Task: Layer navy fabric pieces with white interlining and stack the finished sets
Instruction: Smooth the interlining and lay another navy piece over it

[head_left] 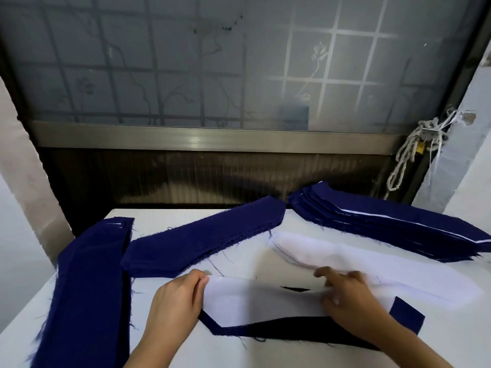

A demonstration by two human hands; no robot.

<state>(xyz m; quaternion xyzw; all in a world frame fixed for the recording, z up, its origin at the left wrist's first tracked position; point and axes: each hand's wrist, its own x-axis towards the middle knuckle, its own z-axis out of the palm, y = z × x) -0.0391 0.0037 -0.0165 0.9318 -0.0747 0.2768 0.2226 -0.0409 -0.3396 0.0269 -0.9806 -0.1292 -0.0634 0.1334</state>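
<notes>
Left hand [176, 301] reaches in from the desk's [186, 349] near edge, thumb and fingers pinched on the left end of a white interlining piece [255, 301]. Right hand [348, 296] is motion-blurred, fingers spread flat on the same piece. This interlining lies over a navy piece [409, 316] by the near edge. A finished stack [385, 227] sits at the far right corner.

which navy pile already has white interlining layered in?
The far-right navy stack: thin white edges show between its layers. The center pile looks all navy; the left pile shows only a white sliver at its far end.
</notes>
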